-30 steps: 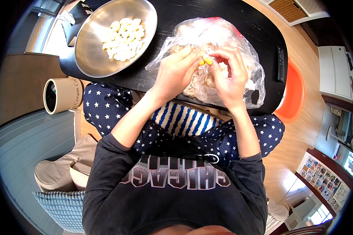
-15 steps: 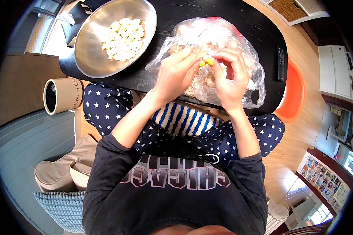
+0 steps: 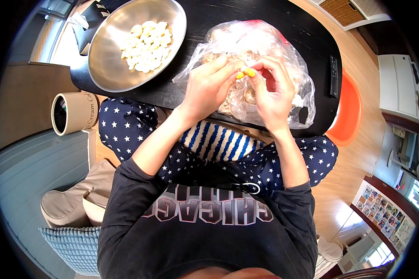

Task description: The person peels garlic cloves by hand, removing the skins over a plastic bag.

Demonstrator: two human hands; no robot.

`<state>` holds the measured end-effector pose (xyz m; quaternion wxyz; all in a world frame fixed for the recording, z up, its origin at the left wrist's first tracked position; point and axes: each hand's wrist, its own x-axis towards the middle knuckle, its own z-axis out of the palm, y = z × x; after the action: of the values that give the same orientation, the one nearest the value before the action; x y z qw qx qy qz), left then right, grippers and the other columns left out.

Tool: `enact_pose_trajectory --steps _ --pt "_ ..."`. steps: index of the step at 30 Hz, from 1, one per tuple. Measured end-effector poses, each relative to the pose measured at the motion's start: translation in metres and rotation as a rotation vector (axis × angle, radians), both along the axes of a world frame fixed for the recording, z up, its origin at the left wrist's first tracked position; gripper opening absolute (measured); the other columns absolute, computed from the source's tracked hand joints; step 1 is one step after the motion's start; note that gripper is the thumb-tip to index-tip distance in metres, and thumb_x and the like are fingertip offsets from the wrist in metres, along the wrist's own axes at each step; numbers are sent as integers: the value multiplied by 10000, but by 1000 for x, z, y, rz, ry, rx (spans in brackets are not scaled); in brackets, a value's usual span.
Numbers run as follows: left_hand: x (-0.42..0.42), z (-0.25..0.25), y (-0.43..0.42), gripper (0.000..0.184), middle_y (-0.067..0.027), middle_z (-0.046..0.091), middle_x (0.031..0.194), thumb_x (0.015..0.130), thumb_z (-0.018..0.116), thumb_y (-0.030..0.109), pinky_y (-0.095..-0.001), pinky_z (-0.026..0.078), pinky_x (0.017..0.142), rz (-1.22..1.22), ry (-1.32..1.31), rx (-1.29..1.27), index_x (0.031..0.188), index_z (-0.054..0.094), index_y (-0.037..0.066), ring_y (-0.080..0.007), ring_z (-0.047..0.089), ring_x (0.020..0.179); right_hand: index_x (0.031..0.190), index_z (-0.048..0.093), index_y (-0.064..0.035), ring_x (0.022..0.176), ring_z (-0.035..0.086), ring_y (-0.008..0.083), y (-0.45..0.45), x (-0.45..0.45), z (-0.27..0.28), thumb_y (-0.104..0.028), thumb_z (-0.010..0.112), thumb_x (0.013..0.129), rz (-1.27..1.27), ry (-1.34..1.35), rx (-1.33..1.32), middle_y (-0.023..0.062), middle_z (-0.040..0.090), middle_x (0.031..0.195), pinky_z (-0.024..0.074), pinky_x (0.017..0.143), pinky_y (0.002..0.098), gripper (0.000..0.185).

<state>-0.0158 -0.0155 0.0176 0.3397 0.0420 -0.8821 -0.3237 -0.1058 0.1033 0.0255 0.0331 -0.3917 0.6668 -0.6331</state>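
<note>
My left hand [image 3: 208, 88] and my right hand [image 3: 273, 90] meet above a clear plastic bag [image 3: 299, 65] on the black table. Both are closed in a pinch, thumbs and fingertips together, round something small and pale that the fingers mostly hide. Yellow patches show on both thumbnails. Inside the bag lie pale, papery pieces and roundish bulbs that look like garlic. To the left of the bag, a wide metal bowl [image 3: 108, 65] holds a heap of pale peeled cloves [image 3: 146, 46].
A remote control [image 3: 333, 76] lies at the table's right edge, beside an orange chair [image 3: 350, 111]. A beige bin [image 3: 77, 111] stands left of my knee. At the top left is a black tissue box [image 3: 94, 21]. A striped cushion [image 3: 221, 142] lies on my lap.
My fingertips have shifted slightly, with the right thumb turning a little to the right. The bowl and the bag have stayed where they were.
</note>
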Motion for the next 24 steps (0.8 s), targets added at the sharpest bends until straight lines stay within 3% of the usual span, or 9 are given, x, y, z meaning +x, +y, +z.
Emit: enact_pose_trajectory --steps 17,20,22,24 --pt "0 -3 -2 210 -105 496 680 776 586 -17 -288 404 504 -42 18 -13 981 629 -4 -230 509 560 896 511 2 694 514 163 4 -7 5 50 584 780 139 68 127 88 511 820 429 626 250 145" --pt "2 1 3 218 -103 510 694 788 582 -16 -271 401 521 -48 -14 130 1001 628 -3 -210 509 569 892 507 3 686 516 167 3 -7 4 49 582 783 123 97 119 88 508 818 430 615 249 141" --pt "4 5 6 181 -119 588 764 803 602 54 -280 463 581 -21 -132 259 976 649 33 -230 600 675 891 506 2 679 516 169 3 -7 3 48 581 784 118 109 107 88 507 816 430 609 249 139" --pt "6 7 10 174 -107 610 775 825 590 66 -269 461 594 -49 -168 388 984 647 21 -196 604 687 889 516 4 719 495 90 4 -7 1 23 593 810 113 105 116 41 515 850 416 631 202 112"
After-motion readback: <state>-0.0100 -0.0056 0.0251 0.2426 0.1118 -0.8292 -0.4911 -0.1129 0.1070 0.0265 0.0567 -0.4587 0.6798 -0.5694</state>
